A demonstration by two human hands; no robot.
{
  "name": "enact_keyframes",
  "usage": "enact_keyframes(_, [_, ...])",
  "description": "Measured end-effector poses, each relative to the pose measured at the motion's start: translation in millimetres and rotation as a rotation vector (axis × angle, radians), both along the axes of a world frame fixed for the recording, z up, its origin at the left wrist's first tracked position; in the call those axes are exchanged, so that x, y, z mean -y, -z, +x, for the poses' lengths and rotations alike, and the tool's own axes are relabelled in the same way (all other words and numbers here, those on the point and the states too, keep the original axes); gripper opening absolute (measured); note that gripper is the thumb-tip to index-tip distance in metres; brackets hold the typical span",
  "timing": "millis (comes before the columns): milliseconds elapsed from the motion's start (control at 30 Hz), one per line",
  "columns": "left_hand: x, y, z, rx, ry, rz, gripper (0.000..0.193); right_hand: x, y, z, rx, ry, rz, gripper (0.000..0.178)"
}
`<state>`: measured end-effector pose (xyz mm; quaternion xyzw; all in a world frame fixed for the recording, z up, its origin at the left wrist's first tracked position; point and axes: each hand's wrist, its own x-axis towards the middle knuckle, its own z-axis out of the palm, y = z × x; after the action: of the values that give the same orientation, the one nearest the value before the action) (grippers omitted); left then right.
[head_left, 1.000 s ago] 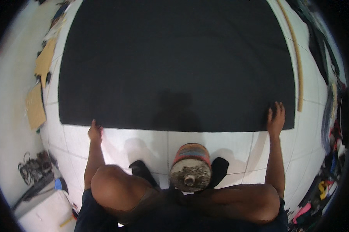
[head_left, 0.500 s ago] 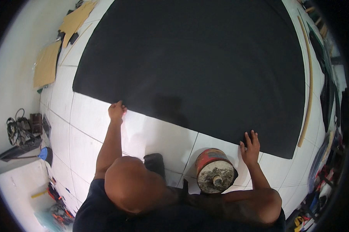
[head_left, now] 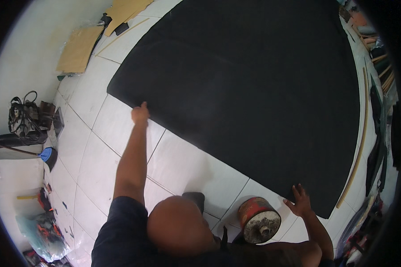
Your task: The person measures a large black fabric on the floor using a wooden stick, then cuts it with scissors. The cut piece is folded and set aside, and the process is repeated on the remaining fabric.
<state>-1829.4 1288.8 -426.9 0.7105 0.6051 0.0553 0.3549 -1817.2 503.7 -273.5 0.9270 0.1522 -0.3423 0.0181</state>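
Note:
A large black sheet of cloth-like material lies spread over the floor, its near edge running slantwise from upper left to lower right. At that edge, near the left corner, my left hand is closed, fingertips on the sheet's border; its thumb is partly hidden. My right hand rests flat near the right corner, fingers spread on the black surface, holding nothing. Between my knee and right arm stands a round, worn red can with a dirty pale top and a central spout.
White tiles make up the floor. Brown cardboard pieces lie by the left wall, with a cable-wrapped machine and a blue broom head nearer. A long thin wooden strip lies beside the sheet's right edge, near assorted clutter.
My view has turned, so the sheet's near edge slants more steeply. My left arm reaches farther out, and my right hand sits closer to the right corner with its fingers more spread.

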Motion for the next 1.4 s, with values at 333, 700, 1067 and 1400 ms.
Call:
enact_keyframes(333, [-68, 1, -33, 0.166, -0.233, 0.029, 0.032, -16, 0, 10, -0.063, -0.016, 0.057, 0.092])
enact_keyframes(700, [-52, -6, -25, 0.116, -0.179, 0.129, 0.029, -14, 3, 3, -0.016, 0.06, 0.078, 0.093])
enact_keyframes(1067, [171, -53, -21, 0.282, 0.776, 0.666, 0.06, -8, 16, -6, 0.001, 0.093, 0.075, 0.097])
enact_keyframes(1400, [237, -41, -22, -0.175, 1.129, 0.532, 0.084, -4, -5, 22, 0.02, 0.081, -0.068, 0.068])
